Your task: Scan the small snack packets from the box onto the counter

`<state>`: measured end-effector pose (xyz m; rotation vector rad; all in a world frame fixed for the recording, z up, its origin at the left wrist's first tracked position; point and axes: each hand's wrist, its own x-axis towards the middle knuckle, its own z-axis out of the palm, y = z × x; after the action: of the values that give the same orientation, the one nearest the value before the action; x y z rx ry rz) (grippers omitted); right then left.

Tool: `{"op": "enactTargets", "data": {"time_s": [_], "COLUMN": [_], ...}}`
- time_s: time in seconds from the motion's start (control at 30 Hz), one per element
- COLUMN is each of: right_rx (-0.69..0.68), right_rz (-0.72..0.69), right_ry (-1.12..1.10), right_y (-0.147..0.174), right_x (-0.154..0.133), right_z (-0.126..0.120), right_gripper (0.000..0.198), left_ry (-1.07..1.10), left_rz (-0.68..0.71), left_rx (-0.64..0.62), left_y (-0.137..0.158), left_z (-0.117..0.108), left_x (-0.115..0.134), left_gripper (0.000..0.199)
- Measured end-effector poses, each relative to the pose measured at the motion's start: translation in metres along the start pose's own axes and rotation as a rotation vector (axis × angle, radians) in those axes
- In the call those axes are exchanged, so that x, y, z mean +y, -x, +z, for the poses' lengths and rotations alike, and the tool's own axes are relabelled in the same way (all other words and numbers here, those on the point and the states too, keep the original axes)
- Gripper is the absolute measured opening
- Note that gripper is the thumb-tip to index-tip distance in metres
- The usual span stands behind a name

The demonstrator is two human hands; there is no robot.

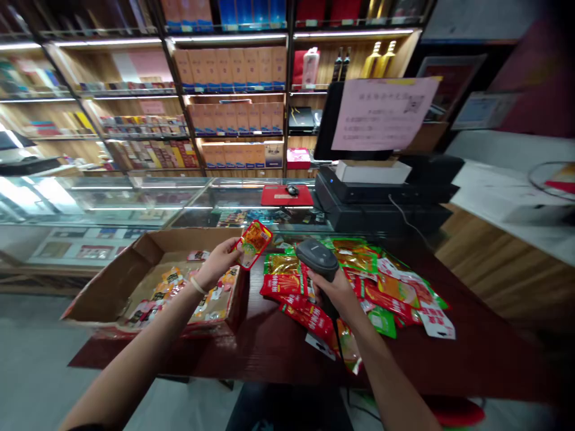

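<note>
My left hand (223,261) pinches the edge of a red-bordered snack packet (255,242), held up over the right rim of an open cardboard box (148,251). Inside that box lie several small packets (168,287) in orange, red and white. In my right hand (336,290) is a dark grey barcode scanner (317,257), its head angled toward the packet, with a gap between them. The scanner's cable runs down past the table edge. Beneath and around it spreads a pile of red and green snack packets (309,314), partly hidden by my hand and forearm.
The dark red table (269,353) carries the box and pile. Behind it stand a glass display counter (193,197), a red mat (278,196) with a mouse, and a black monitor with a pink paper (381,114) on it. Shelves of boxes and bottles line the back.
</note>
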<state>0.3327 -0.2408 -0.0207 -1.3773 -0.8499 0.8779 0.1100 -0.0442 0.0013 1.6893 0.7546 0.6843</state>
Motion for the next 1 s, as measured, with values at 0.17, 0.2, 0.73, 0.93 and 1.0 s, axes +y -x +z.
{"op": "enactTargets", "data": {"time_s": [0.17,0.2,0.73,0.93,1.0], "right_rx": [0.214,0.244,0.358,0.280,0.229], "right_rz": [0.048,0.045,0.048,0.055,0.049], "right_ry": [-0.058,-0.077,-0.129,-0.115,-0.085], "right_y": [0.017,0.021,0.037,0.030,0.027], "right_x": [0.015,0.017,0.024,0.012,0.005], "right_z": [-0.059,-0.069,-0.117,-0.098,-0.085], "right_gripper": [0.039,0.037,0.036,0.035,0.036], "left_ry": [-0.442,-0.528,-0.870,-0.777,-0.710], "left_rz": [0.243,0.268,0.590,0.531,0.518], "left_rx": [-0.133,-0.158,-0.540,-0.484,-0.456], "left_y": [-0.049,-0.058,-0.114,-0.096,-0.085], "left_z": [0.067,0.083,0.210,0.166,0.144], "left_x": [-0.003,-0.004,-0.050,-0.013,-0.002], "left_gripper": [0.032,0.031,0.043,0.040,0.039]}}
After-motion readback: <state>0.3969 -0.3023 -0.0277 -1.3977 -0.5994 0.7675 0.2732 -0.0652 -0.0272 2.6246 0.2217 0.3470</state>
